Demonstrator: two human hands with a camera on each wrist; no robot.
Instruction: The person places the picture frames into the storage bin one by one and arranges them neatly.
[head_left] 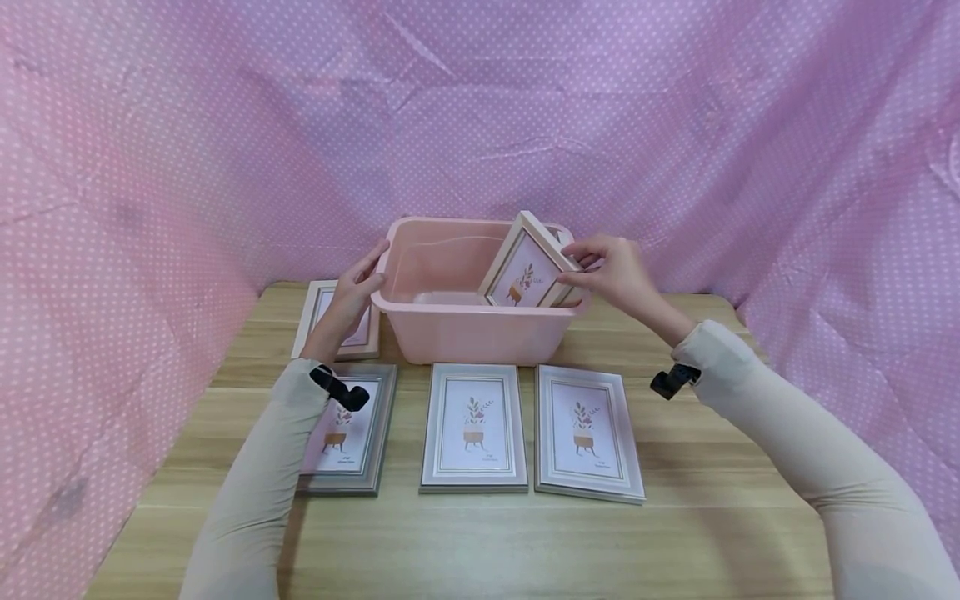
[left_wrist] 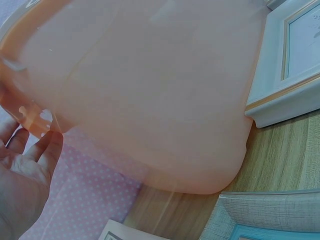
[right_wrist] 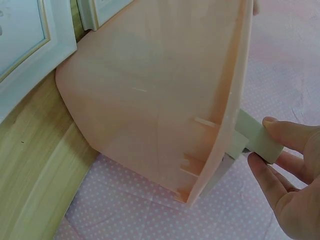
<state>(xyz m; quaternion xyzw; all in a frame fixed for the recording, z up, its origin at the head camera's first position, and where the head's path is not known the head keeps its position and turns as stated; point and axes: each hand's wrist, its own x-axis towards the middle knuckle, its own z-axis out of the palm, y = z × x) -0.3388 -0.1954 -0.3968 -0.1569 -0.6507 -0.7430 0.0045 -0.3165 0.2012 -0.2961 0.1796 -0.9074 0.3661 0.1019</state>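
Observation:
My right hand (head_left: 617, 268) pinches a cream picture frame (head_left: 522, 271) by its right edge, thumb in front and fingers behind. The frame leans at a tilt into the right end of a pink plastic basin (head_left: 480, 333), its top corner above the rim. In the right wrist view, the pale edge of the frame (right_wrist: 270, 142) shows between thumb and fingers, beyond the basin rim. At the basin's left end, my left hand (head_left: 351, 296) rests against the rim with fairly straight fingers. The left wrist view has its fingertips touching the handle part (left_wrist: 35, 120).
In front of the basin lie a silver-grey frame (head_left: 384, 417), a pale frame (head_left: 435, 433) and another pale frame (head_left: 630, 450), all face up. Under the left wrist, a cream frame (head_left: 303, 325) is partly hidden. Pink dotted cloth (head_left: 480, 108) hangs behind the wooden table (head_left: 487, 542).

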